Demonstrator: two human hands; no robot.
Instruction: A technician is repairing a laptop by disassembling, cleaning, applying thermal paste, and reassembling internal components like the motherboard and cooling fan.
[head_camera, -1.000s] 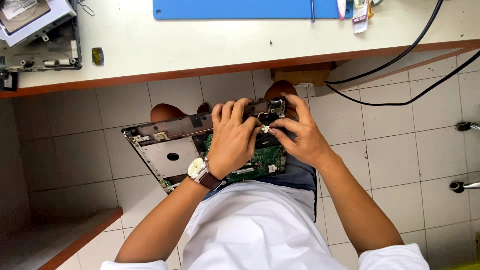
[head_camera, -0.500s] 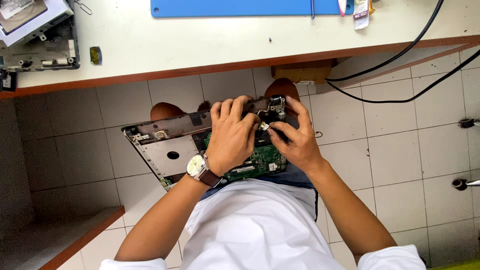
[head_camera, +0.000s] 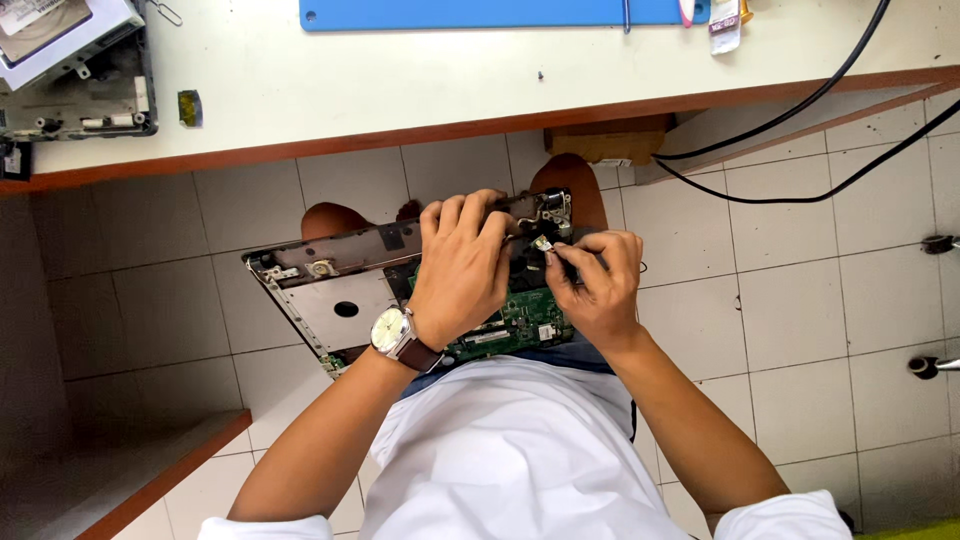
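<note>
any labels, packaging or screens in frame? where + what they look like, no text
Small white-and-pink printed packet: top edge of the white bench, right end of the blue mat; rectangular.
White rectangular label: on the grey metal drive in the top-left corner.
Small yellow-green tag: bench, left part.
No screens.

Two hands work here: the left hand (head_camera: 462, 262) and the right hand (head_camera: 592, 285), fingertips close together. Under the fingers lies one opened laptop chassis (head_camera: 330, 290) with one green circuit board (head_camera: 515, 320) below the fingertips. One wristwatch (head_camera: 392, 332) sits behind the left fingers. Beyond the fingers: one blue mat (head_camera: 480, 13), two black cables (head_camera: 800, 105), one dismantled device (head_camera: 70, 70)
</note>
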